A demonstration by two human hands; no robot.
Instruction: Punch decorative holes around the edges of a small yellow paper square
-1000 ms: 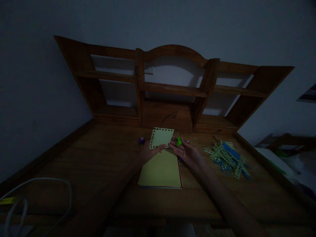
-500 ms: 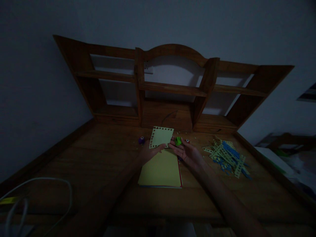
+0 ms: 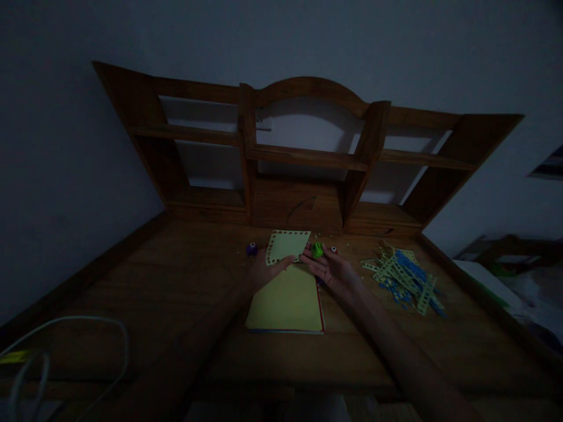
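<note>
My left hand [image 3: 263, 275] grips a yellow sheet of paper [image 3: 289, 245] by its near edge, thumb on top. Small cut-out shapes line the sheet's far, left and near edges. Between the fingers of my right hand [image 3: 338, 276] is a small green craft punch [image 3: 317, 250], close to the sheet's right side. Below both hands lies a stack of coloured paper [image 3: 285, 305], yellow on top with red and blue edges showing. A purple punch [image 3: 251, 249] sits left of the held sheet. Beyond my right hand, a red and white piece [image 3: 333, 250] is partly hidden.
Punched strips and bits of yellow and blue paper [image 3: 407, 278] are heaped on the right of the wooden desk [image 3: 176, 275]. A wooden shelf unit [image 3: 308, 153] rises along the back. At the front left curls a white cable [image 3: 88, 318]. Tiny scraps dot the desk.
The far edge of the yellow sheet has tipped down slightly. Both hands keep nearly the same place, and the green punch is still in my right hand.
</note>
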